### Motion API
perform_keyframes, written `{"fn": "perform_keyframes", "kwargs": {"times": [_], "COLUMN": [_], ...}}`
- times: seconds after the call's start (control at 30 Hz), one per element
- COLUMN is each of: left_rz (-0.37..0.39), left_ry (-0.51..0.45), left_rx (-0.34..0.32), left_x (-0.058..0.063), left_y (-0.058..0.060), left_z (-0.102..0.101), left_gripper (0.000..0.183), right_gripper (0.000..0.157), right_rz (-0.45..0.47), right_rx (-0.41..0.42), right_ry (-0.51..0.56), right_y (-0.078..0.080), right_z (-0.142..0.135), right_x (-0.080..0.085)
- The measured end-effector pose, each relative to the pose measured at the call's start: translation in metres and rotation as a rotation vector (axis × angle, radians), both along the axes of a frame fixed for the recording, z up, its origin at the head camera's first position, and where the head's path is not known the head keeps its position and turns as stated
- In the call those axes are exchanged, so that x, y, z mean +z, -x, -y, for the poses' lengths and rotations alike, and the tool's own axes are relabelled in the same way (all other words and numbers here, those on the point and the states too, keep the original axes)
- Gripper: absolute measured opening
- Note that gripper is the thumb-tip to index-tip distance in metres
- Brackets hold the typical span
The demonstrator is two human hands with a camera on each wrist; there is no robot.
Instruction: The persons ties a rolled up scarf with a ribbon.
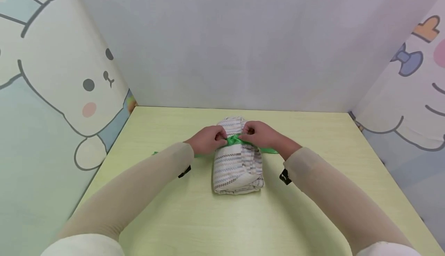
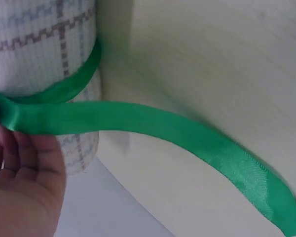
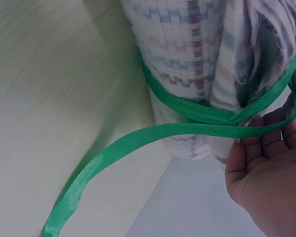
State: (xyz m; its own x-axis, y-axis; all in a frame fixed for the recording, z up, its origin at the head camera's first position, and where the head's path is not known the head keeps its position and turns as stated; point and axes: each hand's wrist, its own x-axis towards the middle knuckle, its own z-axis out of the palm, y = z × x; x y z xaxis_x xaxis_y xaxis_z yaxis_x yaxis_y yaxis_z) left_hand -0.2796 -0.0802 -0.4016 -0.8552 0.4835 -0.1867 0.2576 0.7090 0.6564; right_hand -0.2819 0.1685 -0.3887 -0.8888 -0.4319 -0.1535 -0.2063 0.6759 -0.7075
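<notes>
A folded, rolled striped cloth [image 1: 229, 167] lies lengthwise on the table, off-white with blue and brown woven bands. Round its upper half runs a green satin ribbon [image 1: 235, 139], crossed on top. My left hand [image 1: 208, 139] pinches the ribbon just left of that crossing, and my right hand [image 1: 259, 133] pinches it on the right. In the left wrist view a loose ribbon tail [image 2: 187, 131] trails from the fingers over the table. Another tail [image 3: 158, 131] hangs from my right hand in the right wrist view. Fringed cloth edges [image 3: 274, 29] show there. Fingertips are partly hidden.
The pale wooden table [image 1: 167, 217] extends around the bundle. A plain light wall [image 1: 226, 47] stands behind it, with cartoon-printed panels [image 1: 59, 62] at left and right. Dark wrist devices [image 1: 286, 176] sit under both sleeves.
</notes>
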Motion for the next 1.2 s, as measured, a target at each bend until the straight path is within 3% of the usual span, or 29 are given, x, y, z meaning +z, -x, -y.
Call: {"fn": "perform_keyframes", "kwargs": {"times": [0.13, 0.23, 0.57, 0.77, 1.0, 1.2], "left_rz": [0.07, 0.076, -0.057, -0.111, -0.108, -0.085], "left_ry": [0.025, 0.04, 0.206, 0.242, 0.243, 0.223], "left_rx": [0.022, 0.031, 0.048, 0.083, 0.14, 0.147], "left_x": [0.001, 0.002, 0.01, 0.016, 0.021, 0.019], "left_y": [-0.001, -0.003, -0.011, -0.013, -0.013, -0.015], "left_z": [0.001, 0.001, -0.004, -0.007, -0.007, 0.003], "left_gripper": [0.026, 0.027, 0.036, 0.039, 0.039, 0.039], "right_gripper": [0.029, 0.034, 0.039, 0.042, 0.044, 0.044], "right_rz": [0.01, 0.022, 0.044, 0.017, 0.007, 0.019], "right_rx": [-0.006, -0.011, -0.021, -0.006, -0.039, -0.032], "right_ry": [-0.009, -0.013, 0.024, 0.002, -0.046, -0.059], "right_y": [0.0, -0.001, -0.003, -0.001, -0.002, -0.005], "right_z": [0.0, -0.001, -0.006, -0.009, -0.012, -0.021], "right_x": [0.0, 0.0, 0.003, 0.0, 0.003, 0.0]}}
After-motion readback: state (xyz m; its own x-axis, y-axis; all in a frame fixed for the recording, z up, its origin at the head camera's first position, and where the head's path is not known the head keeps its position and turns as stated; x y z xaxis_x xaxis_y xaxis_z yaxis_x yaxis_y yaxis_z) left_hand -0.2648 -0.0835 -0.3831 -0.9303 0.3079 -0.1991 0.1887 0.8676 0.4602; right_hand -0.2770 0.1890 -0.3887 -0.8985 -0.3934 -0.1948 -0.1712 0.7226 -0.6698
